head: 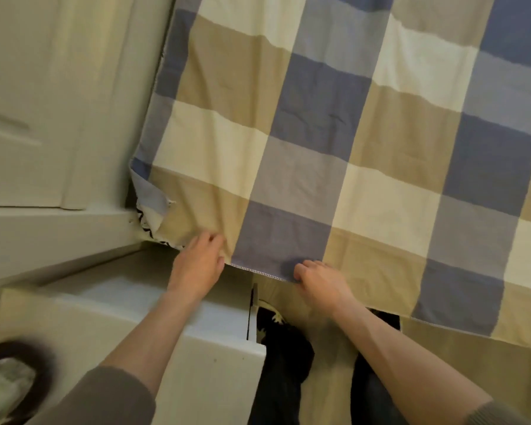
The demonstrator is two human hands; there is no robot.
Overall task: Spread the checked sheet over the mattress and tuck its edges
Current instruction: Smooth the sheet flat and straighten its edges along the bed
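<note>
Checked cotton at the bed's near edge: hem in hand, corner loose

Item: blue, tan and cream checked sheet (pixel 334 133), lying flat over the bed with its stitched hem hanging off the near side. The hem's long axis runs from the left corner down toward the right.

Hands: left hand (pixel 198 262) and right hand (pixel 318 282) are side by side on that hem. Both have their fingers curled into the cloth, and the left appears to pinch it.

Key relation: the flipped-up sheet corner (pixel 154 194) lies just left of the left hand, the nearer one. It bares the black-and-white patterned mattress (pixel 149 220), so it is likely the next part to tuck.

Room: low white cabinet (pixel 129 305) beside the bed; pale panelled door (pixel 43 118) behind it.
</note>
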